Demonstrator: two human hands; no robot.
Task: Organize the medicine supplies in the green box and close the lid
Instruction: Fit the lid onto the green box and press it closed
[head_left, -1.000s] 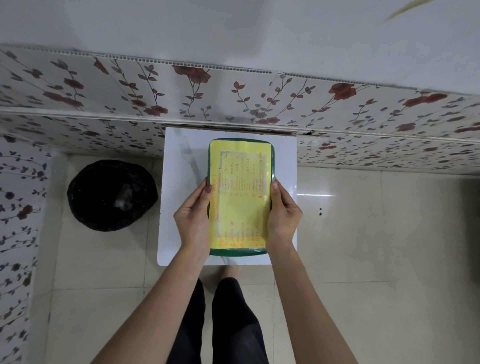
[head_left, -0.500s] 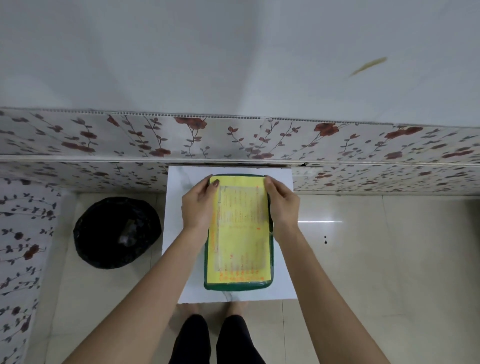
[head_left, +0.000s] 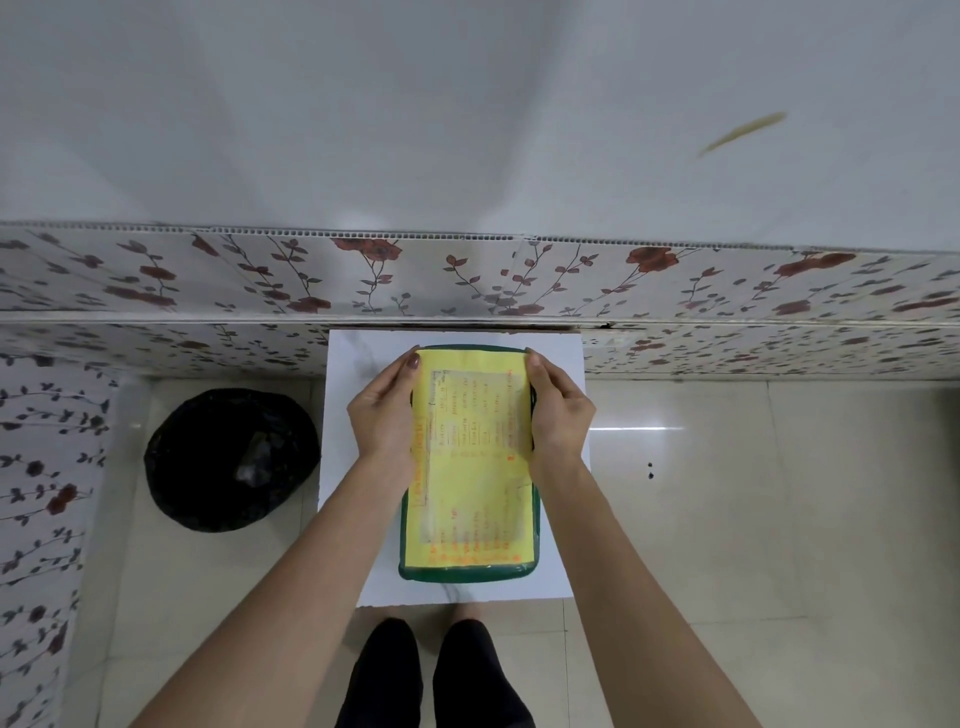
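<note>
The green box (head_left: 467, 574) lies lengthwise on a small white table (head_left: 353, 467), its lid down and covered by a yellow printed label (head_left: 470, 499). My left hand (head_left: 384, 413) presses flat against the box's far left edge, fingers together reaching toward the far corner. My right hand (head_left: 556, 408) mirrors it along the far right edge. Both hands clasp the sides of the box near its far end. No medicine supplies show; the closed lid hides the inside.
A black bin (head_left: 231, 460) lined with a dark bag stands on the tiled floor left of the table. A flowered wall panel (head_left: 467, 280) runs right behind the table. My dark trouser legs (head_left: 431, 675) are below the table's near edge.
Both hands slid from the box's near-middle sides up to its far end. The camera view tilted upward, so the table and box sit lower in view.
</note>
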